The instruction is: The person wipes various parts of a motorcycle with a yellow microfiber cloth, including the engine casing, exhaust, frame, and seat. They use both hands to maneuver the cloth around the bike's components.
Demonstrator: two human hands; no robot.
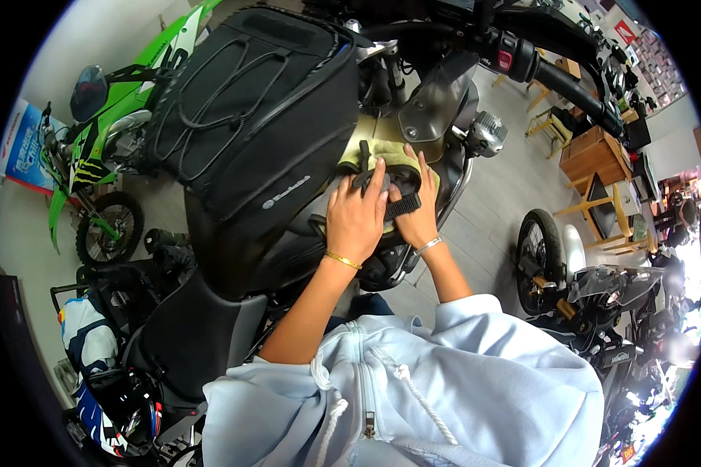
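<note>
A yellow-green and black fabric piece with black straps lies against the side of the motorcycle, below the handlebar. Its exact kind is hard to make out. My left hand is closed on its near left part, with the index finger and thumb pinching by a dark strap. On the right, my right hand grips the same piece, fingers over its far edge and thumb turned inward. A black ribbed strap end shows between the two hands. Beside them sits a large black tank bag with elastic cords on top.
The black seat is at lower left, with a helmet beyond it. A green dirt bike stands at far left. The handlebar grip reaches across upper right. Another motorcycle's wheel and wooden furniture are at right.
</note>
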